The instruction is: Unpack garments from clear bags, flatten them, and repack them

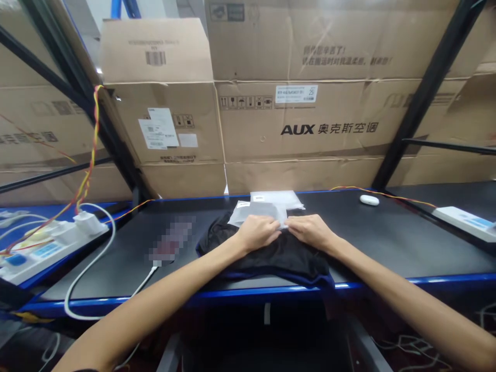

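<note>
My left hand [259, 231] and my right hand [309, 230] are closed, knuckles up, close together over the middle of the work surface. Between them they pinch the near edge of a translucent white plastic bag [258, 210] with a small label at its upper left. Behind it lies a second translucent bag [281, 198], also labelled and partly covered by the first. Under both hands a dark, crumpled piece of cloth [279, 256] with blue edging spreads to the table's front edge.
A blurred phone-like object [172, 243] on a white cable lies to the left. White power strips [50, 248] [467, 222] stand at both sides. A white earphone-like case [369, 200] sits back right. Cardboard boxes [329, 144] wall off the rear, between black posts [422, 98].
</note>
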`<state>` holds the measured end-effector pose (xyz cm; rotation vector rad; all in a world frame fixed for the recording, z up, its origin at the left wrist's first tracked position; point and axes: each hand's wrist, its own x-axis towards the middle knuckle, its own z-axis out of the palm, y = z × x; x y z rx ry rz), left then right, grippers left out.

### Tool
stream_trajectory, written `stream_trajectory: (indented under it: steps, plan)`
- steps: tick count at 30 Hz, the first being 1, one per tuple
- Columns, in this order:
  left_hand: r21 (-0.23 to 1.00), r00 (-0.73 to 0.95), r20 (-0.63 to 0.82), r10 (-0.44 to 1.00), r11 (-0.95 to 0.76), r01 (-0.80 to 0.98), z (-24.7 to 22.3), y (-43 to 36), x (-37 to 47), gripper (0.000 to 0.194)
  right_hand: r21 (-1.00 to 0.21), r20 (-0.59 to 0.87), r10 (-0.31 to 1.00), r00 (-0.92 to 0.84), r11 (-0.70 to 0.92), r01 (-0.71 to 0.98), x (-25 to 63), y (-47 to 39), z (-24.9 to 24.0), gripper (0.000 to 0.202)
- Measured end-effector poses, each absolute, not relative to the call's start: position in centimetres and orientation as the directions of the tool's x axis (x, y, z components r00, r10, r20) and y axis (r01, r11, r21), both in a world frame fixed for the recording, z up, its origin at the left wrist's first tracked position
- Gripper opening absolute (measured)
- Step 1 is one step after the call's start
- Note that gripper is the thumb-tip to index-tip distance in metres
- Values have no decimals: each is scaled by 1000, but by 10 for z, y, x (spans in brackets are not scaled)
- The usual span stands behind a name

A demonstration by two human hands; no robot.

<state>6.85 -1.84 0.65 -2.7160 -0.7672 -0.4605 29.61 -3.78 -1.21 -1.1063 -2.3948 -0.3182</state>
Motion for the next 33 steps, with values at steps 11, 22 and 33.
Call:
stream_trajectory:
  steps: [11, 22, 33]
  plan:
    - [-220, 790, 492, 366, -826, 519, -2, -17, 71, 27, 0, 517, 616, -594, 695, 719, 297, -39, -13, 29]
    - [-292, 805, 457, 379, -791, 538, 19, -17, 11, 12, 22, 582, 538, -610, 739, 674, 319, -38, -13, 26]
    - [-266, 713, 427, 556, -677, 686, 34, -28, -34, 13, -33, 558, 594, -580, 714, 699, 318, -39, -12, 28]
